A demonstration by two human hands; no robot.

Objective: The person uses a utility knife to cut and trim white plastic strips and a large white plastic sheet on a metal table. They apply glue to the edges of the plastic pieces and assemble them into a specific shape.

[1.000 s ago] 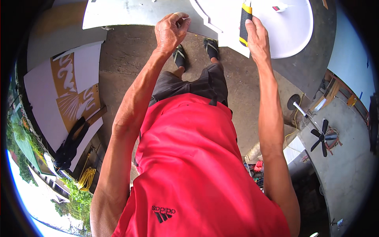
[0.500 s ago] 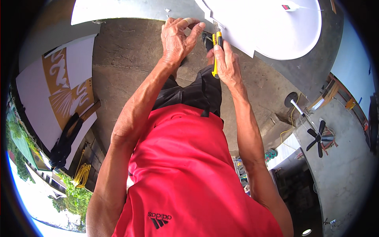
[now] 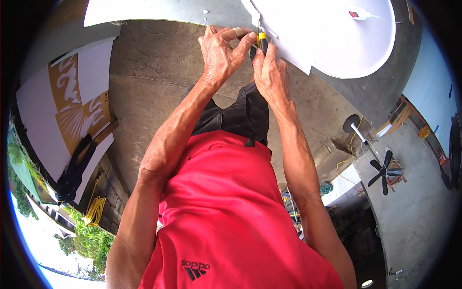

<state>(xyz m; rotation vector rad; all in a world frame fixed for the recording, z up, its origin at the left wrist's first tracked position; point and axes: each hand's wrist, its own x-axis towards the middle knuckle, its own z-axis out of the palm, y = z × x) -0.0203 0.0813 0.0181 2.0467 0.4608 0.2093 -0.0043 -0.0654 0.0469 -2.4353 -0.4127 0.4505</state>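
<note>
My right hand [image 3: 270, 77] grips a yellow and black utility knife [image 3: 262, 40], its upper part beside the edge of a white sheet cut with a stepped outline and a large rounded end [image 3: 337, 36]. My left hand [image 3: 224, 53] is bent just left of the knife, thumb and forefinger closed at its top; whether they hold the knife or something else is unclear. Small white scraps [image 3: 205, 12] lie on the pale work surface [image 3: 144, 10] above my hands. A small white bottle [image 3: 356, 15] with a red-green label and thin nozzle lies on the rounded sheet.
White and tan cut-out panels [image 3: 74, 86] stand at left, with dark cloth [image 3: 72, 168] and coiled yellow cord [image 3: 95, 212]. At right are a black-bladed fan [image 3: 385, 171], cords and a grey wall [image 3: 409, 202]. My legs and concrete floor [image 3: 144, 72] show below the work surface.
My right hand has moved left and slightly down with the knife, then up beside my left hand. My left hand has shifted right, and both hands are now close together.
</note>
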